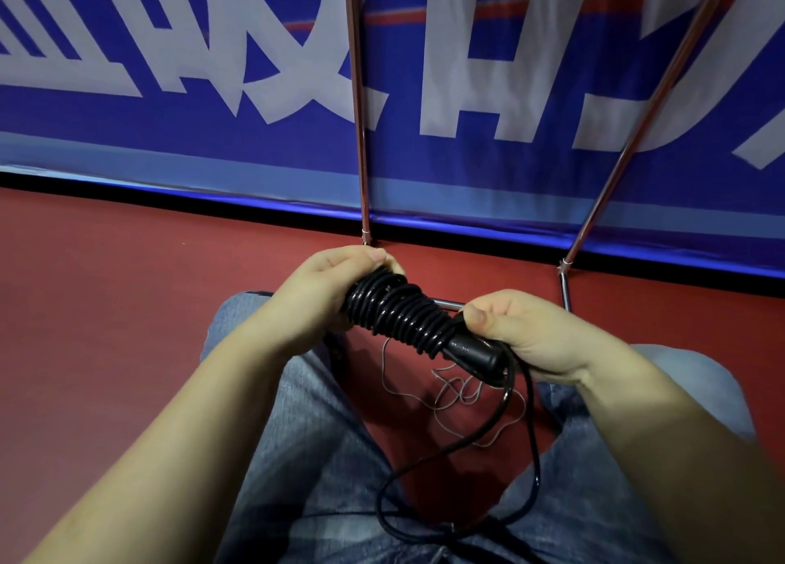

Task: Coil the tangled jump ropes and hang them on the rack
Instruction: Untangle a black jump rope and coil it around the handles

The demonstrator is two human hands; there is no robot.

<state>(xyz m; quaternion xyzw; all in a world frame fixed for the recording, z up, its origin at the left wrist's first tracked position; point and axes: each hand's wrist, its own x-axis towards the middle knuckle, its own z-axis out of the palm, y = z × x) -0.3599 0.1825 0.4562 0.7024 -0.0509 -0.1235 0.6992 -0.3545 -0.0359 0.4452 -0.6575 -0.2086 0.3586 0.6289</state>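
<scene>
The person holds a black jump rope [399,313] just in front of the metal rack [359,139] that stands against the blue banner [170,130], its cord wound in tight turns around the handles. The left hand [335,283] is closed around the far end of the bundle, and the right hand [522,330] grips the near handle end. The loose tail of the cord hangs below the bundle, looping over the jeans [306,436] and the red floor [106,287], where a thin pale cord [450,389] lies tangled.

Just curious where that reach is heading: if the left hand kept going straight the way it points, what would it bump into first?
Probably the foot of the thin metal pole just beyond the left hand, and behind it the blue banner. Depth is hard to judge, so the hand might slip past the pole.
</scene>
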